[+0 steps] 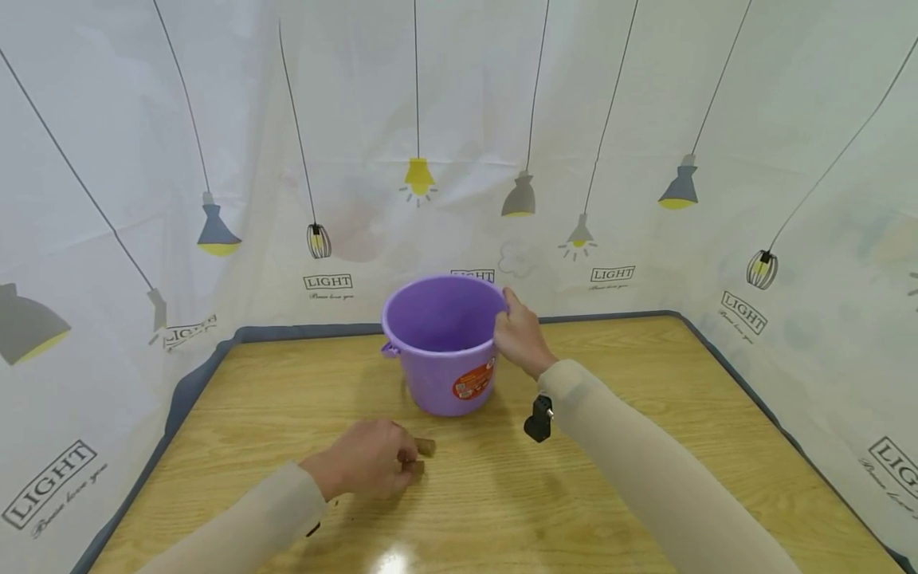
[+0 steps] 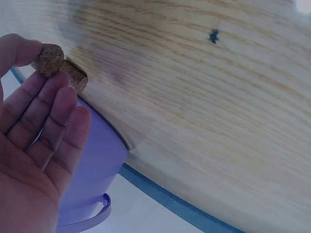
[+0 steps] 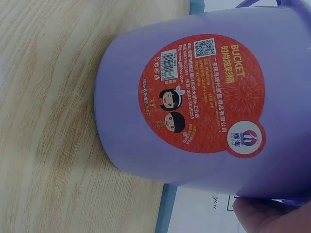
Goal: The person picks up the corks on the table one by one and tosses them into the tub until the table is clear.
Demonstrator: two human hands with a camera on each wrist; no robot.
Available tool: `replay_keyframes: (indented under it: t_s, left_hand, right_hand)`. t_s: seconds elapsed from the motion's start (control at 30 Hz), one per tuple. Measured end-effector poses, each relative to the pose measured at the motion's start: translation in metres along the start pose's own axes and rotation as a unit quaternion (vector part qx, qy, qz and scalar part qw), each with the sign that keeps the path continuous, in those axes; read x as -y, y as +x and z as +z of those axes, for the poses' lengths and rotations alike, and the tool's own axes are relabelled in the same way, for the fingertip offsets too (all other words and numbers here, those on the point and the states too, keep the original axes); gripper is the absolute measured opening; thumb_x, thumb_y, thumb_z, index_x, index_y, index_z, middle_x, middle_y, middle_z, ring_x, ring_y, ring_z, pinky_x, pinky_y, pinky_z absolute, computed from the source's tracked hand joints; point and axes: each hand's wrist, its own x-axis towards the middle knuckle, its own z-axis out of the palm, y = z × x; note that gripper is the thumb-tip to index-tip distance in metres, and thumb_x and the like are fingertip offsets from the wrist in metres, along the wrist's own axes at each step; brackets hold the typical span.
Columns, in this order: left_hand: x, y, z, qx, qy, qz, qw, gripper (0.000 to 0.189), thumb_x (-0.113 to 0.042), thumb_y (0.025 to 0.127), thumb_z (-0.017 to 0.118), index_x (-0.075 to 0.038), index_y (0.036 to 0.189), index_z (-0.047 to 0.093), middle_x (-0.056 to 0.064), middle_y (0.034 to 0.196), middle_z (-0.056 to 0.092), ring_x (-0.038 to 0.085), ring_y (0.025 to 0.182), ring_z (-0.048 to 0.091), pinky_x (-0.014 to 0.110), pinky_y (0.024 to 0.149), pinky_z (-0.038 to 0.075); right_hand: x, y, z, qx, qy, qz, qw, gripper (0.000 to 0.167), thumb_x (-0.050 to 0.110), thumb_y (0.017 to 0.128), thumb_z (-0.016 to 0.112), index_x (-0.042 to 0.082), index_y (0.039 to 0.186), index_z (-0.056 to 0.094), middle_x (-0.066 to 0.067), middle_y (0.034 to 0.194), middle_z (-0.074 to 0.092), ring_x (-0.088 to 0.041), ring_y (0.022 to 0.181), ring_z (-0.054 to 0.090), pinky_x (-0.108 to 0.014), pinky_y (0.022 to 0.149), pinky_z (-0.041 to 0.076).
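A purple bucket [image 1: 448, 383] with a red round label [image 3: 204, 97] stands upright on the wooden table. My right hand [image 1: 523, 335] grips its rim on the right side, thumb at the top edge. In front of the bucket, my left hand [image 1: 376, 461] pinches a brown cork [image 2: 50, 60] between thumb and fingertips, low over the tabletop. A second cork [image 1: 425, 446] lies on the table just beyond those fingertips, on the bucket's side. The bucket's interior shows only its upper wall; its bottom is hidden.
The wooden table [image 1: 617, 494] is edged by a dark blue strip, with a white cloth [image 1: 459, 96] printed with hanging lamps behind and at both sides. A small dark mark [image 2: 214, 36] shows on the tabletop. The bucket's purple handle [image 2: 92, 221] hangs at its side.
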Motion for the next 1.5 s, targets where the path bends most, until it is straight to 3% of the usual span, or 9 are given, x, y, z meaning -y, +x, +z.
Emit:
replay_keyframes:
  t_s: [0.13, 0.27, 0.47, 0.6, 0.8, 1.0, 1.3, 1.5]
  left_hand:
    - [0.0, 0.002, -0.003, -0.018, -0.015, 0.01, 0.9997, 0.023, -0.02, 0.082, 0.078, -0.031, 0.069, 0.063, -0.021, 0.082, 0.069, 0.001, 0.073, 0.061, 0.022, 0.063, 0.052]
    - [0.0, 0.004, -0.007, -0.04, -0.025, 0.027, 0.9985, 0.015, -0.016, 0.082, 0.077, -0.027, 0.076, 0.069, -0.017, 0.084, 0.071, 0.006, 0.078, 0.068, 0.021, 0.066, 0.055]
    - [-0.001, 0.009, -0.013, -0.089, -0.037, 0.042, 0.9945, 0.007, -0.015, 0.084, 0.078, -0.021, 0.086, 0.076, -0.016, 0.083, 0.071, 0.009, 0.075, 0.069, 0.018, 0.066, 0.055]
    - [-0.002, 0.012, -0.015, -0.118, -0.045, 0.05, 0.9907, 0.007, -0.015, 0.086, 0.078, -0.021, 0.089, 0.078, -0.016, 0.086, 0.073, 0.009, 0.075, 0.068, 0.02, 0.066, 0.057]
    - [-0.005, 0.014, -0.019, -0.152, -0.044, 0.071, 0.9849, 0.009, -0.018, 0.085, 0.08, -0.021, 0.093, 0.077, -0.013, 0.088, 0.075, 0.006, 0.071, 0.067, 0.013, 0.065, 0.053]
    - [-0.006, 0.018, -0.024, -0.187, -0.039, 0.087, 0.9777, 0.016, -0.011, 0.082, 0.081, -0.017, 0.096, 0.076, -0.01, 0.088, 0.074, 0.003, 0.071, 0.065, 0.02, 0.062, 0.057]
    - [-0.008, 0.028, -0.038, -0.257, 0.002, 0.122, 0.9586, 0.018, -0.011, 0.077, 0.084, -0.014, 0.092, 0.074, -0.006, 0.086, 0.075, 0.004, 0.067, 0.064, 0.013, 0.06, 0.053]
    - [-0.011, 0.035, -0.047, -0.283, 0.018, 0.133, 0.9499, 0.017, -0.011, 0.077, 0.083, -0.013, 0.09, 0.073, -0.006, 0.086, 0.074, 0.003, 0.071, 0.065, 0.014, 0.063, 0.055]
  right_hand:
    - [0.001, -0.001, 0.0, 0.0, 0.0, -0.001, 1.0, 0.062, 0.015, 0.106, 0.03, 0.002, 0.164, 0.013, -0.019, 0.167, 0.022, -0.033, 0.153, 0.023, -0.045, 0.125, 0.021]
    - [0.001, -0.001, 0.0, 0.002, 0.001, -0.001, 1.0, 0.062, 0.015, 0.106, 0.029, 0.002, 0.164, 0.012, -0.018, 0.168, 0.021, -0.033, 0.154, 0.022, -0.045, 0.126, 0.021]
    - [0.002, -0.002, -0.001, -0.001, -0.004, -0.003, 1.0, 0.062, 0.015, 0.106, 0.029, 0.001, 0.164, 0.013, -0.019, 0.167, 0.022, -0.033, 0.154, 0.023, -0.045, 0.126, 0.021]
    - [0.003, -0.002, -0.001, -0.001, -0.006, -0.003, 1.0, 0.062, 0.015, 0.106, 0.029, 0.001, 0.164, 0.013, -0.019, 0.167, 0.022, -0.033, 0.153, 0.023, -0.045, 0.126, 0.021]
    - [0.003, -0.002, -0.001, 0.0, -0.006, 0.0, 1.0, 0.061, 0.015, 0.106, 0.029, 0.001, 0.164, 0.013, -0.019, 0.167, 0.022, -0.033, 0.154, 0.023, -0.045, 0.126, 0.02]
    - [0.003, -0.002, -0.001, -0.001, -0.006, 0.001, 1.0, 0.062, 0.016, 0.106, 0.029, 0.002, 0.164, 0.013, -0.019, 0.167, 0.022, -0.033, 0.154, 0.023, -0.045, 0.126, 0.021]
    - [0.001, -0.001, -0.001, -0.012, -0.022, -0.018, 0.9995, 0.061, 0.013, 0.105, 0.031, -0.001, 0.163, 0.017, -0.022, 0.164, 0.028, -0.036, 0.151, 0.029, -0.047, 0.124, 0.025]
    - [0.002, -0.001, -0.002, -0.007, -0.018, -0.011, 0.9998, 0.061, 0.014, 0.105, 0.03, 0.0, 0.163, 0.016, -0.021, 0.165, 0.026, -0.036, 0.149, 0.033, -0.048, 0.123, 0.028]
